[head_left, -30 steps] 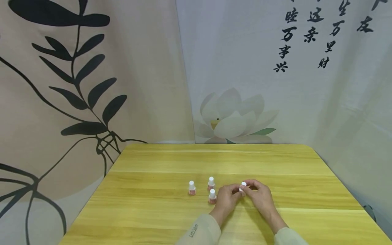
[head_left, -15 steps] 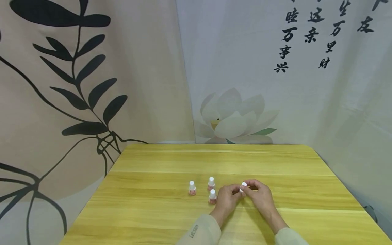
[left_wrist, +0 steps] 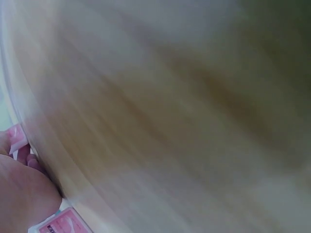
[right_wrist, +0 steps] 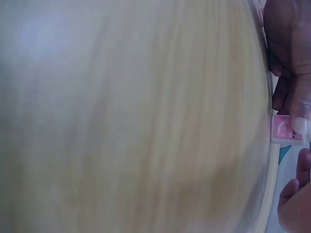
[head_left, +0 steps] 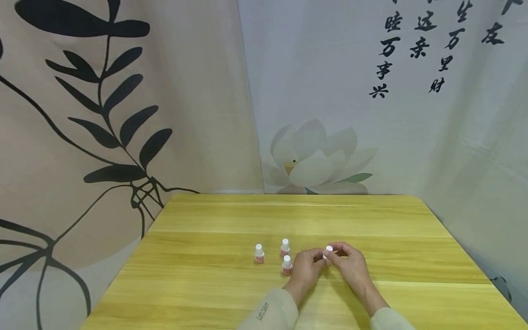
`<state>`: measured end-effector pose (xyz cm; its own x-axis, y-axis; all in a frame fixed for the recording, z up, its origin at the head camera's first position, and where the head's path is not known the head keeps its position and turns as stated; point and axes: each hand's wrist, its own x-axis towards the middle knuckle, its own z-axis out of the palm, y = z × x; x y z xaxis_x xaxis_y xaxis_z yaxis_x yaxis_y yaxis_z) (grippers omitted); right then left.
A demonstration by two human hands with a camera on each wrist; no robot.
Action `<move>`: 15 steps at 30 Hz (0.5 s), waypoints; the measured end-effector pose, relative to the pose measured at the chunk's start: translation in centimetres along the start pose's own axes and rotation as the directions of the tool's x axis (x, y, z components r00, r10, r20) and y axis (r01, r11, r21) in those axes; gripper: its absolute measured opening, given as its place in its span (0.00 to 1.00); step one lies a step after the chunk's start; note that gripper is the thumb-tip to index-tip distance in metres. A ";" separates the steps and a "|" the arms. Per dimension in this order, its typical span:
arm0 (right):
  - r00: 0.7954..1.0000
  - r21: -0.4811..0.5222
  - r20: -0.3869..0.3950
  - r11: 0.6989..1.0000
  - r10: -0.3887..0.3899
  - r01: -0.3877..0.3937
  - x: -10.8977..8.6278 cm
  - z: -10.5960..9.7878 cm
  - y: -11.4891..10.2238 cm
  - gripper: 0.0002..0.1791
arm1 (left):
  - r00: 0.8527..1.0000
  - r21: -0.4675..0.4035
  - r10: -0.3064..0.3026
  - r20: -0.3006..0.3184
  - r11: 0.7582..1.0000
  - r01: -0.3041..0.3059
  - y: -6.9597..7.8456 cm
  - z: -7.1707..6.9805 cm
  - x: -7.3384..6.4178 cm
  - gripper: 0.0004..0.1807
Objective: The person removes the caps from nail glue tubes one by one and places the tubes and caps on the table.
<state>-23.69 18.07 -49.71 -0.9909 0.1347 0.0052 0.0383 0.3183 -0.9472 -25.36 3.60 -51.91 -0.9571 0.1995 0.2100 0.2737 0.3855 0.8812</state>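
Note:
Both hands meet around one small white-capped bottle [head_left: 328,249] in the head view. My left hand [head_left: 306,268] pinches its body from the left, covering much of it. From the right, my right hand [head_left: 350,266] has thumb and fingers on the white cap. The right wrist view shows the pink label [right_wrist: 283,128] under the left thumb. At the edge of the left wrist view, part of the left hand [left_wrist: 26,191] appears with the held bottle's pink label [left_wrist: 17,137]. A standing bottle [head_left: 286,266] is right beside the left hand.
Two more white-capped bottles with pink labels stand upright on the wooden table [head_left: 185,284]: one bottle [head_left: 259,253] farther left, another bottle [head_left: 285,247] farther back. Behind the table hangs a printed curtain [head_left: 214,114] with plants and writing.
Hardly anything differs: both hands stay at the bottle in the same grip. The whole head view has shifted very slightly.

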 end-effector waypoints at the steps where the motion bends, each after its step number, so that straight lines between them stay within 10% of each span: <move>1: 1.000 -0.002 0.000 1.000 0.002 -0.002 0.0 0.0 0.0 0.22 | 1.000 -0.003 0.000 0.001 1.000 0.000 0.0 0.0 0.0 0.07; 15: 1.000 0.020 0.003 1.000 0.003 -0.003 -0.1 0.0 0.2 0.20 | 1.000 -0.003 0.005 0.010 1.000 -0.005 0.2 -0.1 -0.2 0.08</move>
<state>-23.61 18.16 -49.89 -0.9912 0.1327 0.0018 0.0383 0.2993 -0.9534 -25.16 3.54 -51.76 -0.9549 0.2099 0.2101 0.2779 0.3818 0.8815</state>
